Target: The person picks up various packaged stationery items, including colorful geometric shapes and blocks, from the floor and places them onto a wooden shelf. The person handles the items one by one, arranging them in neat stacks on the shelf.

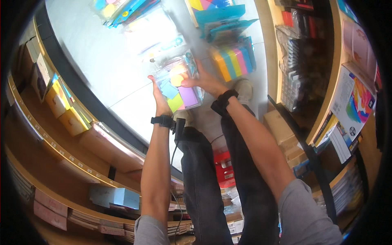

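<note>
Between my hands, low over the pale tiled floor, is a clear plastic pack of coloured paper or foam shapes point(180, 88). My left hand point(160, 96) presses its left side with the palm. My right hand point(208, 81) grips its right edge, thumb lying over the front near a round orange piece. Just beyond the pack lies a whitish, glare-washed plastic packet point(156, 33). Right of my right hand sits a wrapped block with orange, teal, yellow and pink stripes point(234, 62). Teal-edged packets point(222, 21) are stacked behind that block.
Wooden shelves point(61, 150) with books and yellow packs point(65, 107) curve along the left. More shelving stands at right, holding a colourful box point(352, 107), with cardboard boxes point(283, 134) below. Blue-edged packs point(122, 13) lie at the floor's far side. A red object point(225, 168) shows between my legs.
</note>
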### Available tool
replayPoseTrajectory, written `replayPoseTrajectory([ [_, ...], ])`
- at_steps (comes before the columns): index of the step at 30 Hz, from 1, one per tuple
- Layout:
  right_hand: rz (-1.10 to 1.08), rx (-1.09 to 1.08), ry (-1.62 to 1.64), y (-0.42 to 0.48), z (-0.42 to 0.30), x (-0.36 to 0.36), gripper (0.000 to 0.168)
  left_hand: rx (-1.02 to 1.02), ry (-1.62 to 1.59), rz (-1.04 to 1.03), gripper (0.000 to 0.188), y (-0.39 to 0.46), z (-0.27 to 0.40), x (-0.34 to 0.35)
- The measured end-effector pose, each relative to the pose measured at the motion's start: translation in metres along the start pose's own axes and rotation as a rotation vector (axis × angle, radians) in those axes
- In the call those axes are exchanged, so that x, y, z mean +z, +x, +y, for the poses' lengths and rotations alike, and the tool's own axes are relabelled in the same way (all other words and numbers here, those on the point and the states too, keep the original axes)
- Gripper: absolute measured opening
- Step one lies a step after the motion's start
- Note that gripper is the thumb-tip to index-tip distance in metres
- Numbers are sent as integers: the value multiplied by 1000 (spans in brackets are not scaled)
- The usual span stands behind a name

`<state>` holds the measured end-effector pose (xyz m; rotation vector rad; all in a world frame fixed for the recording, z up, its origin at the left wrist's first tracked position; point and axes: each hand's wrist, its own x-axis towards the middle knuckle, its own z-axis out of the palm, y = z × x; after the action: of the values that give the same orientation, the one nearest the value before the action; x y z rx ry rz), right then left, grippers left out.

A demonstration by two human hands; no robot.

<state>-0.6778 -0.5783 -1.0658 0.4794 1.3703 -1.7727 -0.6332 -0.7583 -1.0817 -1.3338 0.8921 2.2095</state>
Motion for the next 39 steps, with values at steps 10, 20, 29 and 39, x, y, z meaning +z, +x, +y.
replayPoseTrajectory([
  [10, -60, -18, 21, -98, -28, 28, 127, 34, 3, -91, 77, -113, -6, 14],
  [20, -78, -133, 6, -336, -255, 110, 124, -28, -142, -145, 79, -395, 89, 164],
  [29, 143, -126, 260, -651, -395, 205, 113, -146, 109, -472, 78, -688, 151, 282],
  [39, 585, -430, 549, -916, -412, 260, 123, -400, 621, -945, 54, -884, 102, 386],
])
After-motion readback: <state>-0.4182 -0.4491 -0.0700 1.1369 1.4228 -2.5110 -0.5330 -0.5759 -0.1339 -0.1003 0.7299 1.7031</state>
